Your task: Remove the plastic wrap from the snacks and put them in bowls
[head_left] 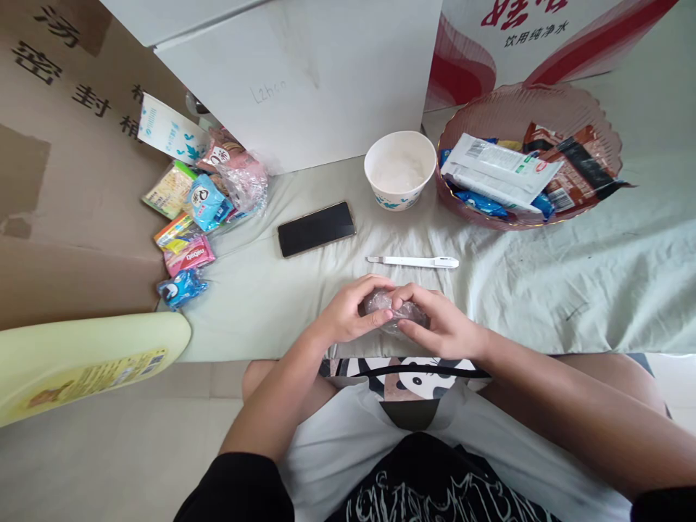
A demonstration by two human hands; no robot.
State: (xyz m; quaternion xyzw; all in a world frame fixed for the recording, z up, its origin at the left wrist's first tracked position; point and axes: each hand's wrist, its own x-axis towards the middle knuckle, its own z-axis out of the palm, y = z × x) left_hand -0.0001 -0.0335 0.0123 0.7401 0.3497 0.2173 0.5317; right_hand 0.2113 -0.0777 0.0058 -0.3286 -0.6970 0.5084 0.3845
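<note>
Between my two hands, close to the near edge of the cloth-covered table, is a round bundle in clear crinkled plastic wrap [416,312]; what lies inside it I cannot make out. My left hand [356,312] curls round its left side, thumb across the front. From the right, my right hand [435,322] grips it with thumb and fingers, partly covering it. Just beyond my hands lies a white craft knife [413,262], its tip pointing left. A black phone [316,229] rests farther back to the left. Behind the knife stands a white paper bowl [400,170].
At the back right a pink glass bowl [612,138] holds several snack packets. More wrapped snacks [209,203] and a paper cup [171,129] lie along the left. A pale yellow bottle [92,359] juts in at lower left. White [304,87] and brown boxes [81,196] stand behind.
</note>
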